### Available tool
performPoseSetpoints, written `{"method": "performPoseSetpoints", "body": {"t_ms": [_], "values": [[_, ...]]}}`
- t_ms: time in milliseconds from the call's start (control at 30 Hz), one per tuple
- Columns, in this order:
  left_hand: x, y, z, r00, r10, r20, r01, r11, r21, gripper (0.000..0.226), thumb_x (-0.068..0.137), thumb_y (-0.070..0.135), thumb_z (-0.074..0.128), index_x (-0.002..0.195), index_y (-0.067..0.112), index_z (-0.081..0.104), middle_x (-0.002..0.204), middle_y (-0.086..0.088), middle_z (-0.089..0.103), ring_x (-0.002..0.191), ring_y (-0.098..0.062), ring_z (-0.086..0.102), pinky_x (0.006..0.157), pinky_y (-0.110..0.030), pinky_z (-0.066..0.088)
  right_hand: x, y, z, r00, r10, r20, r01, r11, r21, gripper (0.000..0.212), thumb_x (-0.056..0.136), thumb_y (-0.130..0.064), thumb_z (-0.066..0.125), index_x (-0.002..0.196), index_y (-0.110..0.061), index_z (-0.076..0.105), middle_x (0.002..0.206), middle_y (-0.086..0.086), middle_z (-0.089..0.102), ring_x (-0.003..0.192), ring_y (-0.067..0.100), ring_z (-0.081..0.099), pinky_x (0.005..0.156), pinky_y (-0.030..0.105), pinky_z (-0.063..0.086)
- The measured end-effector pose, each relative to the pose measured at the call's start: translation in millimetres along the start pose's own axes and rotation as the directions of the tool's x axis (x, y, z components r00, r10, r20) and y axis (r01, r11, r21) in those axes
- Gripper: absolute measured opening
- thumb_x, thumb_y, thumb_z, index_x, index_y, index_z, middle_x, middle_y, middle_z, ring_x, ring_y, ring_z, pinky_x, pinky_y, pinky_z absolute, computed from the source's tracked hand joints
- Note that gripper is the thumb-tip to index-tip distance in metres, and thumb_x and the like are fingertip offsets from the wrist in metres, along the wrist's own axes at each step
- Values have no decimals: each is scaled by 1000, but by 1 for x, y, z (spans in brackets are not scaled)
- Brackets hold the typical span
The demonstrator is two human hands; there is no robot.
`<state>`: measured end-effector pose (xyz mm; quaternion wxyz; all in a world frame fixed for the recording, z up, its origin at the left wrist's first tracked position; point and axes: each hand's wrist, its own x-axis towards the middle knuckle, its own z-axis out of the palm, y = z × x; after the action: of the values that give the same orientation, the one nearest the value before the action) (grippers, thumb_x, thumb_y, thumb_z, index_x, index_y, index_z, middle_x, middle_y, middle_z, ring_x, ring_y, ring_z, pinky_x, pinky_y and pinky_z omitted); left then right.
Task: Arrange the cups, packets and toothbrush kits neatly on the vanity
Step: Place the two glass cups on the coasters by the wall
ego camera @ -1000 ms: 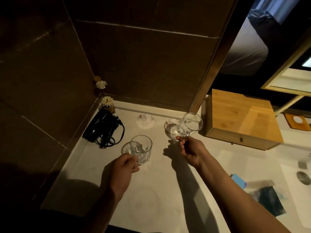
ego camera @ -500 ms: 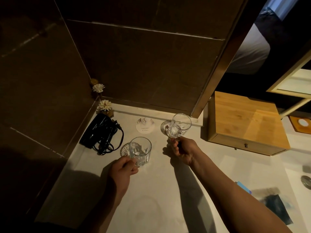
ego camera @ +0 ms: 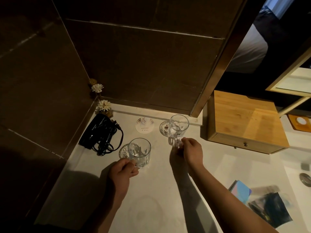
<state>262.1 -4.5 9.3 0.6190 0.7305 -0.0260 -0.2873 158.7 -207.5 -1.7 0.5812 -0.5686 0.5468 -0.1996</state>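
Two clear glass cups stand on the white vanity [ego camera: 156, 195]. My left hand [ego camera: 122, 172] grips the left cup [ego camera: 139, 152] at its base, over a round coaster whose edge shows at its left. My right hand [ego camera: 191, 151] holds the handle of the right cup [ego camera: 178, 126], which sits over another round coaster [ego camera: 163, 128]. A printed round coaster [ego camera: 144, 125] lies bare between the cups and the back wall. A blue packet [ego camera: 240, 190] and a dark packet [ego camera: 269, 207] lie at the lower right.
A black hair dryer [ego camera: 99, 132] with coiled cord lies at the left, by the wall. A small white flower ornament [ego camera: 104, 106] stands in the back corner. A wooden drawer box [ego camera: 244, 121] sits at the right. A sink drain [ego camera: 305, 179] shows at the far right edge.
My right hand has brought the right cup down from a raised, tilted position and set it near the back wall. The left cup has stayed in place in my left hand.
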Motion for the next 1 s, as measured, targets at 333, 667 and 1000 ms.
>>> {"method": "performPoseSetpoints", "body": {"t_ms": [333, 667, 1000], "values": [[-2, 10, -1, 995, 54, 83, -57, 998, 37, 29, 94, 4, 56, 78, -21, 50, 75, -22, 56, 78, -32, 58, 56, -9, 49, 13, -4, 12, 939, -342, 21, 315, 839, -444, 30, 93, -31, 63, 74, -9, 72, 77, 4, 64, 65, 9, 57, 58, 18, 38], [3, 14, -6, 997, 34, 76, -35, 999, 8, 26, 93, 1, 55, 82, -23, 51, 76, -22, 55, 78, -32, 55, 57, -11, 51, 14, -1, 22, 901, -418, -114, 347, 853, -389, 26, 92, -30, 65, 85, -9, 79, 82, 4, 63, 71, 9, 54, 61, 14, 35], [5, 13, -6, 996, 46, 72, -48, 998, 28, 26, 93, 0, 54, 87, -24, 54, 79, -22, 56, 78, -31, 55, 55, -8, 49, 14, 1, 28, 904, -396, -160, 314, 870, -379, 27, 93, -29, 64, 82, -8, 79, 83, 6, 62, 68, 8, 50, 60, 14, 33]]}}
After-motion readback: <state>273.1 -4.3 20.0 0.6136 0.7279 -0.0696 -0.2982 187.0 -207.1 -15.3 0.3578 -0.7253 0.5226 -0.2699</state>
